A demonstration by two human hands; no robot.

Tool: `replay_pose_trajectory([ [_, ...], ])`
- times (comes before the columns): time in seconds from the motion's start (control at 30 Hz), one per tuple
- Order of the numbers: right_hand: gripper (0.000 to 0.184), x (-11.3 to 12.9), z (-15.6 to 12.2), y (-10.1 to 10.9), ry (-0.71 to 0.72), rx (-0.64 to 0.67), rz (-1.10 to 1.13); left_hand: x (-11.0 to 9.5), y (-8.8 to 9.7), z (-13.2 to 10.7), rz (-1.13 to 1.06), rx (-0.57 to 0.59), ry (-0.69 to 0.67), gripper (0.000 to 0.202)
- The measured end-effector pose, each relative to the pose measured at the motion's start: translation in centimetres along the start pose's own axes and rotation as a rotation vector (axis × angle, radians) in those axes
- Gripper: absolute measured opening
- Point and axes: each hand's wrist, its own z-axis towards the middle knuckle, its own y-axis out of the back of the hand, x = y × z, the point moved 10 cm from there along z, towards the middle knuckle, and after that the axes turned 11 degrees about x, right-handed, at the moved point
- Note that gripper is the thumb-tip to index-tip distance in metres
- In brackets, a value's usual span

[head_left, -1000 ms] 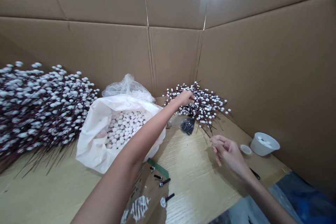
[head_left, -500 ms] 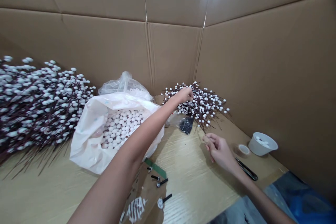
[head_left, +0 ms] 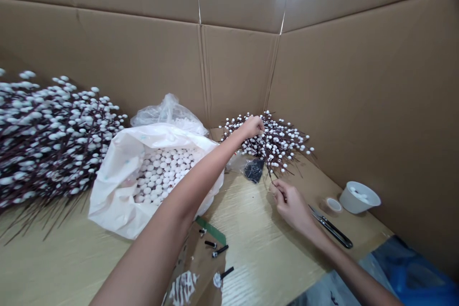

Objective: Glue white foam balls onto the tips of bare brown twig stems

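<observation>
Right hand: my right hand (head_left: 292, 205) has thumb and forefinger pinched together on the lower part of a dark stem (head_left: 270, 174), with the other fingers loosely bent.
Left hand: my left hand (head_left: 253, 126) is curled in at the berry bunch (head_left: 285, 143); its fingertips are hidden, so I can't tell how tightly it is closed, or on what.
Dark stem: it slopes up from my right fingers towards the bunch (where it ends among all those white tips, I can't make out).
Berry bunch: it lies on the table (head_left: 258, 248), in the corner of the cardboard walls (head_left: 340, 81), just behind a dark packet (head_left: 254, 171).
Step in hand: I judge it to be handling one stem at the bunch, right hand at the lower end and left hand up among the tips.
Next move: it seems to call for a steady right pinch and a gentle left hand, since the crowded twigs could snag.
To my right: snips (head_left: 332, 227), a tape roll (head_left: 333, 205) and a tub (head_left: 358, 206) with white balls in it, all apart from my fingers.
To my left: a white bag (head_left: 107, 201) of white balls stands open beyond my left forearm, with a larger berry bundle (head_left: 53, 143) beside it.
</observation>
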Motion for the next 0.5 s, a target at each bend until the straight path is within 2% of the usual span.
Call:
replay_pose_trajectory([
  [0.27,0.01,0.7,-0.3,0.2,-0.01,0.01,0.022,-0.1,0.2,-0.2,0.003,0.002,-0.025,0.02],
  [0.5,0.026,-1.1,-2.1,0.0,-0.134,0.009,0.388,-0.5,0.1,-0.7,0.057,-0.013,-0.031,0.025],
])
